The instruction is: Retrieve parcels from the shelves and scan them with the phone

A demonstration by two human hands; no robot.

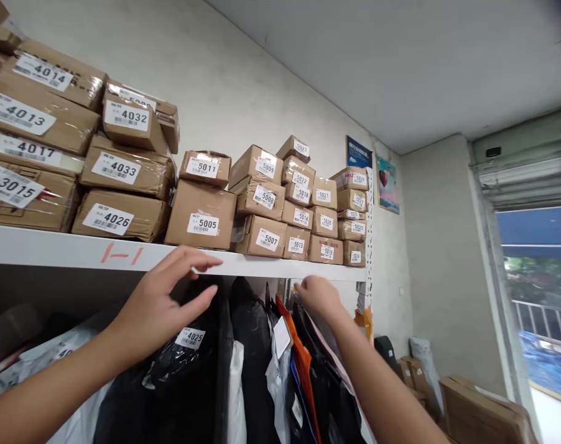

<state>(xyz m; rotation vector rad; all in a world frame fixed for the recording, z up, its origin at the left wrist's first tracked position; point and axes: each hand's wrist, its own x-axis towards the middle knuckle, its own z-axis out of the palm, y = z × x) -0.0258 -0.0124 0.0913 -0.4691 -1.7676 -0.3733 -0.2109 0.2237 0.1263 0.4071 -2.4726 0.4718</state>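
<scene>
My left hand (169, 296) is raised in front of the shelf edge, thumb and fingers apart, with nothing between them. Just beneath it is a black plastic parcel (179, 364) labelled 4025. Farther right, my right hand (320, 296) is closed at the top of the upright parcels, its fingers curled and partly hidden; what they grip cannot be made out. Close to that hand stand an orange mailer bag (299, 345) and a black bag (324, 382). Between my hands are another black parcel (250, 339) and a white bag (237, 394).
Above my hands runs a white shelf (58, 250) bearing stacked, labelled cardboard boxes, among them box 5005 (192, 206) and box 5007 (257, 246). More cartons (484, 410) lie on the floor at the right, near a doorway (539, 277).
</scene>
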